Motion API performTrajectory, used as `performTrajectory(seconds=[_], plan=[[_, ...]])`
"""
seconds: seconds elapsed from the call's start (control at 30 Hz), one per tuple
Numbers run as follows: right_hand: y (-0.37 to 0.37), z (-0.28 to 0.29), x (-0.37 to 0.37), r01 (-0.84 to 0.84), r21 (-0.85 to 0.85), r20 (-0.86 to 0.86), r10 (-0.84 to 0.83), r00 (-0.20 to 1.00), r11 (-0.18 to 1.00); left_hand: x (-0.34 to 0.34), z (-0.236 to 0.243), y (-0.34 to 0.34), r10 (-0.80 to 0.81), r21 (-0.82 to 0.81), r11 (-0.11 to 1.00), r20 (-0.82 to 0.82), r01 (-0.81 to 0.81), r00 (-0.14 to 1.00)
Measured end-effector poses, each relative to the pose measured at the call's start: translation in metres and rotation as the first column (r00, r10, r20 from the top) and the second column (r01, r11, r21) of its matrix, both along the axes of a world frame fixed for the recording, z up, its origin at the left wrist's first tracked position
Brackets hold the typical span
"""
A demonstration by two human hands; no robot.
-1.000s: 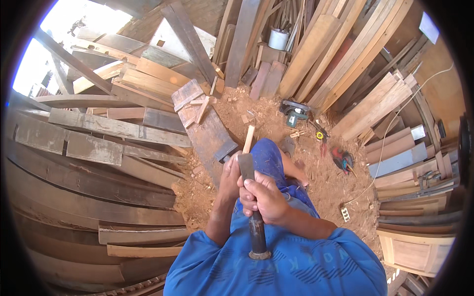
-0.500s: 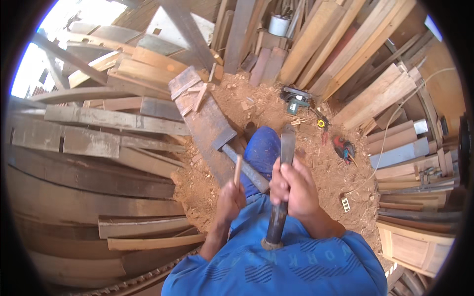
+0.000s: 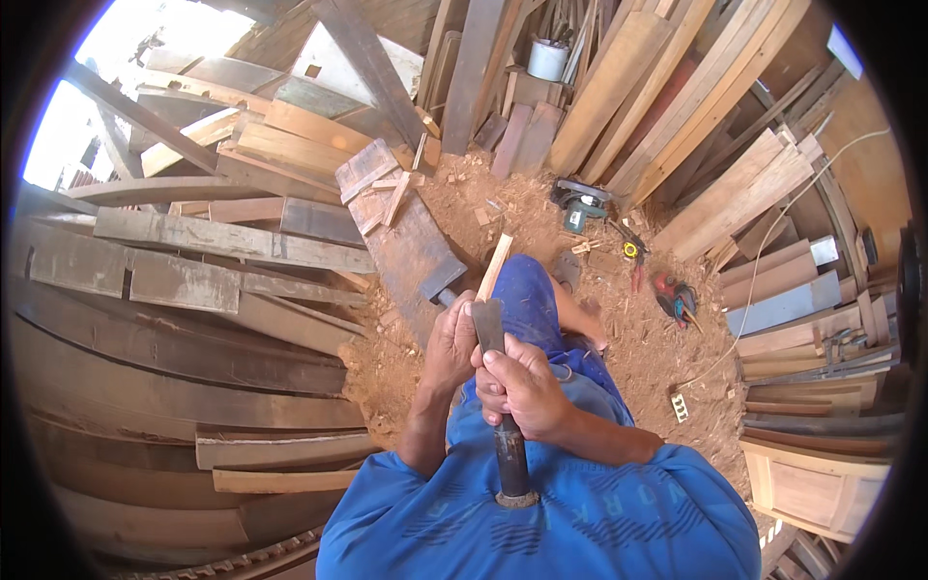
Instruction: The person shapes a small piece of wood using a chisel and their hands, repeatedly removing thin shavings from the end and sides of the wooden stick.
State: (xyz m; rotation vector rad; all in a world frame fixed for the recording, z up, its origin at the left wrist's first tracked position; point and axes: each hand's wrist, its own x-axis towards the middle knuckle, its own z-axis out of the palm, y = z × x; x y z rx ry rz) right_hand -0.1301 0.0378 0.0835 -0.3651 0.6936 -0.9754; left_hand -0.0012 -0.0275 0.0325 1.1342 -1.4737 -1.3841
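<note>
The left hand (image 3: 451,338) has its grip round a stick (image 3: 497,264), the right hand (image 3: 528,390) round a chisel (image 3: 511,462), blade (image 3: 489,327) over the stick; cutting looks unfinished, the remainder unclear.

Head cam, left one of a fisheye pair, aimed steeply down past the blue shirt (image 3: 619,503) at the left hand (image 3: 449,348) and right hand (image 3: 530,389). They're pretty close, roughly mid-frame, but it's wide enough to grab the floor (image 3: 677,353) plus stacked boards (image 3: 184,282) both sides, dark corners included.
</note>
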Motion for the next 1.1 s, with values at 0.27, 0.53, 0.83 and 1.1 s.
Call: performTrajectory(seconds=[0.27, 0.53, 0.83, 1.1], plan=[[0.006, 0.002, -0.004, 0.116, 0.016, -0.059, -0.115, 0.992, 0.993, -0.001, -0.039, 0.031, -0.011, -0.309, 0.944, 0.319, 0.115, 0.948], [-0.002, 0.008, -0.033, 0.190, -0.025, -0.003, -0.190, 0.982, 0.981, 0.022, -0.055, 0.061, 0.090, 0.246, 0.969, -0.242, -0.029, 0.966], [-0.014, 0.002, 0.001, 0.007, 0.029, 0.059, -0.009, 0.998, 1.000, -0.014, -0.023, -0.012, 0.183, 0.142, 0.978, -0.259, -0.150, 0.948], [-0.001, 0.004, -0.002, 0.023, -0.033, -0.049, -0.024, 0.998, 0.999, -0.004, 0.006, 0.022, 0.174, -0.222, 0.966, 0.164, -0.135, 0.971]])
